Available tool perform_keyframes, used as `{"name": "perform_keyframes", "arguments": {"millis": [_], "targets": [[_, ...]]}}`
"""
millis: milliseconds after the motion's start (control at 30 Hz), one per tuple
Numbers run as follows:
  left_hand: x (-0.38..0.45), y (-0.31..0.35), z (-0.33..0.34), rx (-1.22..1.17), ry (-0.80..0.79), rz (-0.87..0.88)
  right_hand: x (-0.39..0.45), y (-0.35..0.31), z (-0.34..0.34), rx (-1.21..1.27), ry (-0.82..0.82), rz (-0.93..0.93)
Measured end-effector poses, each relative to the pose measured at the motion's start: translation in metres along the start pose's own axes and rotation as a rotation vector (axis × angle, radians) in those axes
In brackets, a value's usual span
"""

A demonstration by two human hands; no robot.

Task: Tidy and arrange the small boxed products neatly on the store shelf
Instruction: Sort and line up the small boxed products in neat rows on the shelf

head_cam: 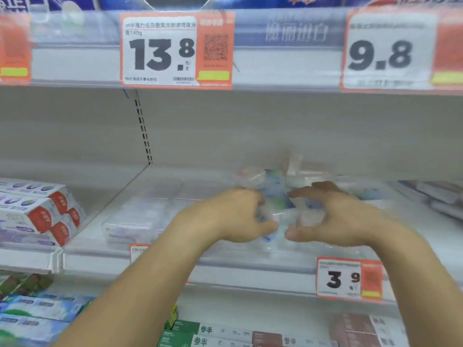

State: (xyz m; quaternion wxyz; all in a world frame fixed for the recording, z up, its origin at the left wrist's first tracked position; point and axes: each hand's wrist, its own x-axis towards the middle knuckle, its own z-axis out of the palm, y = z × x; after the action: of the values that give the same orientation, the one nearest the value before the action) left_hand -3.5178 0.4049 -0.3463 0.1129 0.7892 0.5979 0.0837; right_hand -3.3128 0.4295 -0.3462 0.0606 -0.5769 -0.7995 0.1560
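Two bare hands are reaching onto the white metal store shelf [175, 256]. The left hand [233, 216] is curling its fingers around a blurred clear plastic pack with blue and green print [275, 196], which is standing on the middle shelf. The right hand [333, 216] is just beside it, its grip half open, fingers spread; whether it is touching the pack I cannot tell. White toothpaste boxes with red ends [37, 211] are lying stacked at the far left.
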Motion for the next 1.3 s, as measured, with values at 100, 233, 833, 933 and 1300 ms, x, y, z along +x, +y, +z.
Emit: {"name": "perform_keyframes", "arguments": {"millis": [100,233,833,933,1300], "targets": [[0.010,0.006,0.018,0.047,-0.125,-0.084,0.000,0.018,0.011,-0.051,-0.010,-0.038],[0.022,0.008,0.033,0.014,-0.111,-0.121,0.010,0.045,0.018,0.027,0.064,-0.117],[0.051,0.009,0.013,-0.353,0.103,0.064,0.007,0.104,0.003,0.244,0.504,-0.007],[0.053,0.010,0.003,-0.510,0.187,0.098,0.016,0.076,0.014,0.258,0.457,-0.138],[0.036,0.005,0.001,-0.345,0.052,0.017,0.022,0.060,0.006,0.175,0.267,0.038]]}}
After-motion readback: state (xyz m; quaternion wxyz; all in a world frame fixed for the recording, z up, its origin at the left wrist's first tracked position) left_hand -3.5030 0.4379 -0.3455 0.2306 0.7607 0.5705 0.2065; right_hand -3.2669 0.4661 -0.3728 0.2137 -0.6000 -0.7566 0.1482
